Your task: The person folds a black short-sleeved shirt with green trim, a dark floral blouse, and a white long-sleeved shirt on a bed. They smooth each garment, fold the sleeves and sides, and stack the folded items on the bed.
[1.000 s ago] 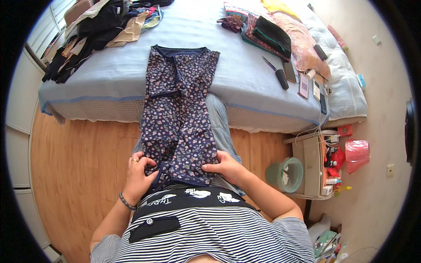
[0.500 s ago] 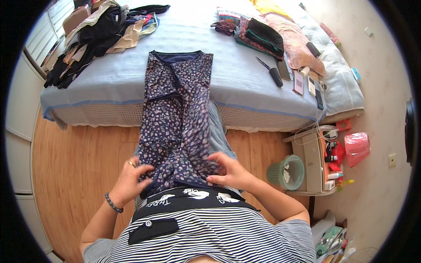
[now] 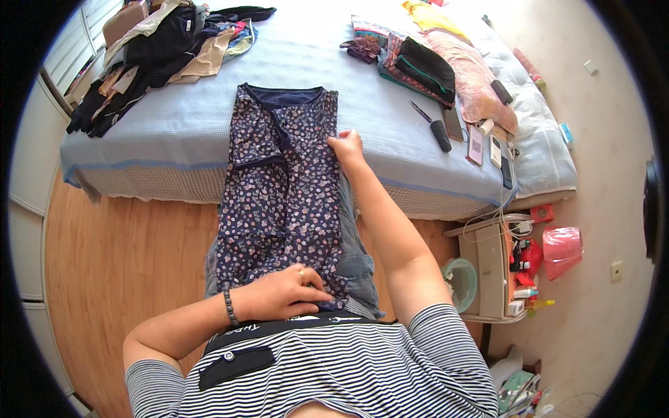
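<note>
A dark navy garment with a small floral print point(image 3: 310, 195) is spread lengthwise from the bed's edge down over my lap. Its wide neckline and a folded-over strip at the front lie on the bed; the lower hem reaches my waist. My right hand point(image 3: 348, 148) stretches forward and pinches the garment's right edge beside the mattress. Across the lower end lies my left hand point(image 3: 289, 289), fingers bent slightly and thumb apart, resting on the cloth near the hem. A ring and a dark bead bracelet are on that hand and wrist.
On the bed point(image 3: 188, 111), a loose clothes heap point(image 3: 160, 52) sits at the far left and a folded stack point(image 3: 418, 70) at the far right. A black-handled pointed tool point(image 3: 439, 134) and phones point(image 3: 475, 145) lie near the right edge. A green basket point(image 3: 461, 284) stands beside the cabinet point(image 3: 488, 268).
My right hand has moved from the hem up to the garment's right edge by the bed. My left hand has shifted right across the lower end. The garment's right side now lies flatter.
</note>
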Demonstrator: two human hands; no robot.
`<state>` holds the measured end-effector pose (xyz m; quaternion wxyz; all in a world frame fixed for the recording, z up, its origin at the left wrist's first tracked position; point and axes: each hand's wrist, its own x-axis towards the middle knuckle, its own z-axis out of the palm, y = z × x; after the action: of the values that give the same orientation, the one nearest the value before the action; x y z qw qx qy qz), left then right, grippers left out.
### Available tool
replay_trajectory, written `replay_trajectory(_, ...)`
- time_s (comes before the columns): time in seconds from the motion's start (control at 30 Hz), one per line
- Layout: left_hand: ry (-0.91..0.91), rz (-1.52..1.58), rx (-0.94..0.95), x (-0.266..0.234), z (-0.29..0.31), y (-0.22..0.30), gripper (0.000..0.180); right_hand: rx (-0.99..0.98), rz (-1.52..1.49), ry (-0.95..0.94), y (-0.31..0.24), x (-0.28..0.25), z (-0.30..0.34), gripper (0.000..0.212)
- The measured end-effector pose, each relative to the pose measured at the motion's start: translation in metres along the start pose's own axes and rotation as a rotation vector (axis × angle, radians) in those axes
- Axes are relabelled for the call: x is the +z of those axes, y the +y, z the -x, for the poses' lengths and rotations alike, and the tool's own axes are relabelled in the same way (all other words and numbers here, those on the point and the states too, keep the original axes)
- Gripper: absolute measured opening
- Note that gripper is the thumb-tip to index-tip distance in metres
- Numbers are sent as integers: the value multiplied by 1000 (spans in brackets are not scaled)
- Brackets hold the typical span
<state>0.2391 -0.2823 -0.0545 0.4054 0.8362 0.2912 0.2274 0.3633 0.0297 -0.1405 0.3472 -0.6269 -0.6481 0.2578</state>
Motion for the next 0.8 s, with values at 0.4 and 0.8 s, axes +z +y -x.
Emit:
replay_trajectory(0.4, -298, 354, -65, -11, -5, -11, 47, -505, 170, -83, -71, 19, 12, 44)
replay_trajectory(0.8, -170, 487, -258, -27, -20, -17, 31, -225, -167, 15, -71, 75, -13, 21)
